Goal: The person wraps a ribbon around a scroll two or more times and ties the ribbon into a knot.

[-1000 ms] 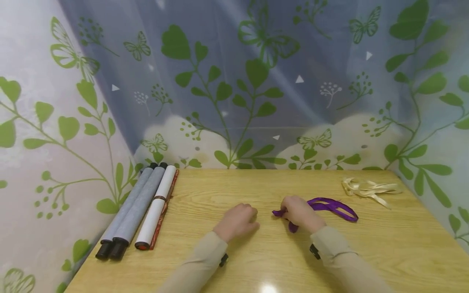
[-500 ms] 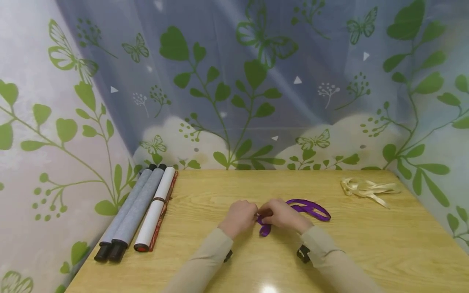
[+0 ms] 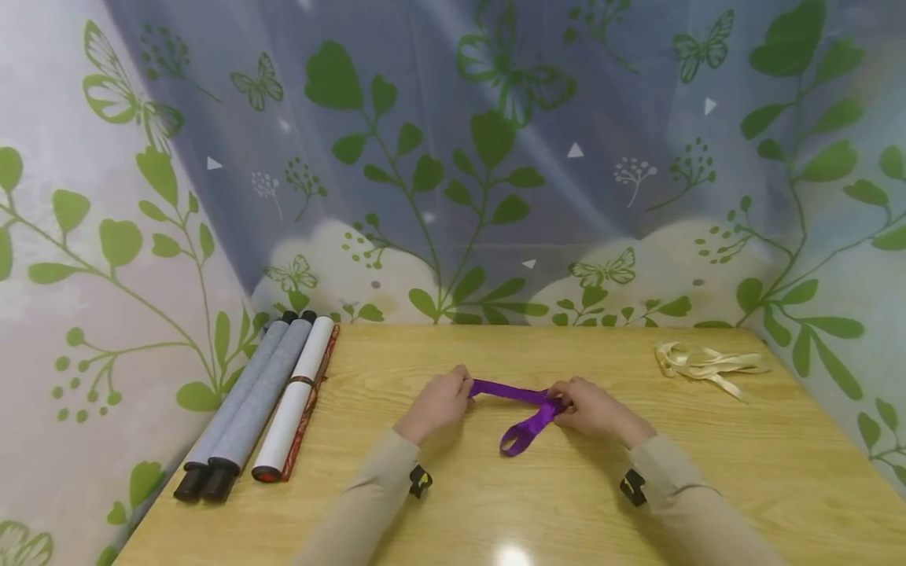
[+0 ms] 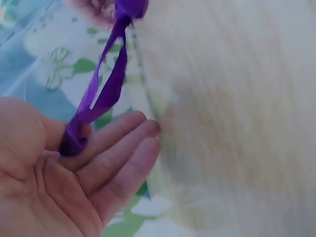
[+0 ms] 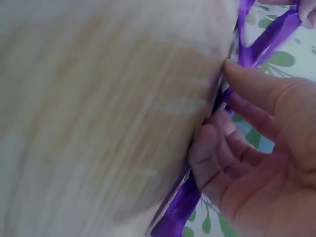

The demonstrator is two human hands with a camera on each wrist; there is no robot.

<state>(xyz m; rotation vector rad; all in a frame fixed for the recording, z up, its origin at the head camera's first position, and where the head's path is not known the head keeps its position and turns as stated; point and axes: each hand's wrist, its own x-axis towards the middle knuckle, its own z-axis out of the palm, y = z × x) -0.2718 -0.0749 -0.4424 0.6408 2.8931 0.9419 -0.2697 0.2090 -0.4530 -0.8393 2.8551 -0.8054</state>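
Spanning the gap between two hands, here's the purple ribbon (image 3: 510, 391), flat, satiny, over the table's streaky wood grain (image 3: 467, 495)! The left hand (image 3: 435, 402) pinches it, spare fingers extended; the right hand (image 3: 596, 409) grips it with fingers curled, and just beside that grip a glossy teardrop loop (image 3: 522, 437) dips toward the person. Far right, a crumpled, shiny cream ribbon (image 3: 708, 363). Over left, two mottled grey rolls (image 3: 267, 389), black-ended cylinders, lie alongside a smooth white roll (image 3: 292, 409) with a dark band!
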